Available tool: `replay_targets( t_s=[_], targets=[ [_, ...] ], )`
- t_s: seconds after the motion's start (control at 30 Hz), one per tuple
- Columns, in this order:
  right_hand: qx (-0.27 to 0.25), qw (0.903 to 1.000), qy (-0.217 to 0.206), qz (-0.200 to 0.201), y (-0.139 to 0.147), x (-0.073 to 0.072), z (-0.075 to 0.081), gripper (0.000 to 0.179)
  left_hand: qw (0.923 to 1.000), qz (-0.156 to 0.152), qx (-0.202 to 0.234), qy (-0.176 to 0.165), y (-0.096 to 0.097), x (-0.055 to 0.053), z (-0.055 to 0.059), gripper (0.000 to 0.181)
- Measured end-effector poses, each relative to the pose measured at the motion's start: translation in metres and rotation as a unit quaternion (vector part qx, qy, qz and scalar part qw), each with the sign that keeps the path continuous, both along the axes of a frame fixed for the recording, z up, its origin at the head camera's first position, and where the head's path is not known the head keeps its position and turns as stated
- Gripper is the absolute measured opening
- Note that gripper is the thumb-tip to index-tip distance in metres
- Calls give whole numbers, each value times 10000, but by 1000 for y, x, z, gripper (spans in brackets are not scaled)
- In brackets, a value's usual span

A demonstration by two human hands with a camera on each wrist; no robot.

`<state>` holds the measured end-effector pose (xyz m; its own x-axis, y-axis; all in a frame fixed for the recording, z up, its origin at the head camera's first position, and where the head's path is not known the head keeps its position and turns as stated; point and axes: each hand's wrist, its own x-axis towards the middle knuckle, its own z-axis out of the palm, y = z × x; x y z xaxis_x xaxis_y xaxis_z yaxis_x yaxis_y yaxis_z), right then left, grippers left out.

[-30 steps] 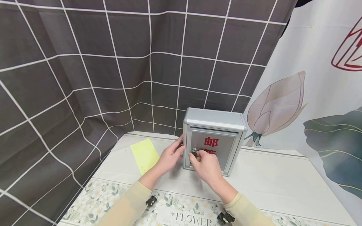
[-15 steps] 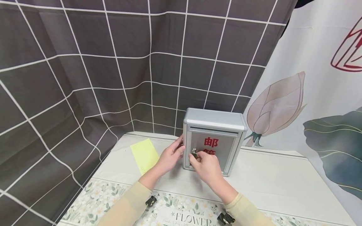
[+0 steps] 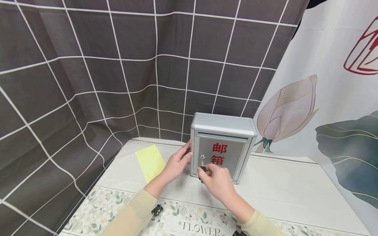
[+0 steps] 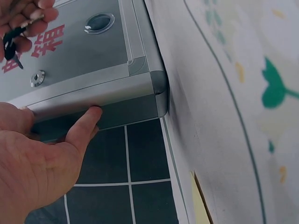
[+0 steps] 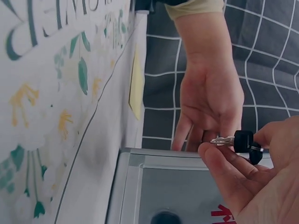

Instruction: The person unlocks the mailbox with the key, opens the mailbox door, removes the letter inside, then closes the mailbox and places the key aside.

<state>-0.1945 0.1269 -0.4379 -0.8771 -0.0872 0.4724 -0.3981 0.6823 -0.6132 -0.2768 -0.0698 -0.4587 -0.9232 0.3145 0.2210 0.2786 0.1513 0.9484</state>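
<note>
A silver mailbox (image 3: 227, 126) with red characters on its door stands upright on the table. My left hand (image 3: 178, 160) rests against its left side, fingers stretched along the edge in the left wrist view. Thumb and fingers of my right hand (image 3: 218, 180) pinch a black-headed key (image 5: 243, 141) in front of the door. Its bare metal blade points up toward the lock (image 4: 37, 78), apart from the keyhole. A second key (image 4: 17, 60) dangles from the same bunch. Part of the door's lower half is hidden behind my right hand.
A yellow envelope-like paper (image 3: 150, 162) lies left of the mailbox. The white tablecloth (image 3: 289, 183) has a floral printed front band. A dark gridded curtain (image 3: 133, 75) hangs close behind, and a white floral curtain (image 3: 330, 108) hangs at the right.
My right hand has drawn the key down and away from the lock, so the keyhole and the lower red character show. My left hand stays on the mailbox's side.
</note>
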Motion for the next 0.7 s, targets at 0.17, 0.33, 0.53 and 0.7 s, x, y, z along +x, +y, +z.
replay_targets(
  t_s=[0.17,0.33,0.53,0.7],
  targets=[
    [67,9994,-339,1,7,10,-1,14,10000,-28,-24,16,0,1,1,61],
    [132,9988,-459,126,16,19,-5,12,10000,-27,-7,1,0,2,2,61],
    [354,9971,-625,259,27,27,-13,17,10000,-20,10,11,0,2,3,60],
    [575,9939,-811,486,35,34,-19,25,10000,-41,50,-13,1,2,2,60]
  ],
)
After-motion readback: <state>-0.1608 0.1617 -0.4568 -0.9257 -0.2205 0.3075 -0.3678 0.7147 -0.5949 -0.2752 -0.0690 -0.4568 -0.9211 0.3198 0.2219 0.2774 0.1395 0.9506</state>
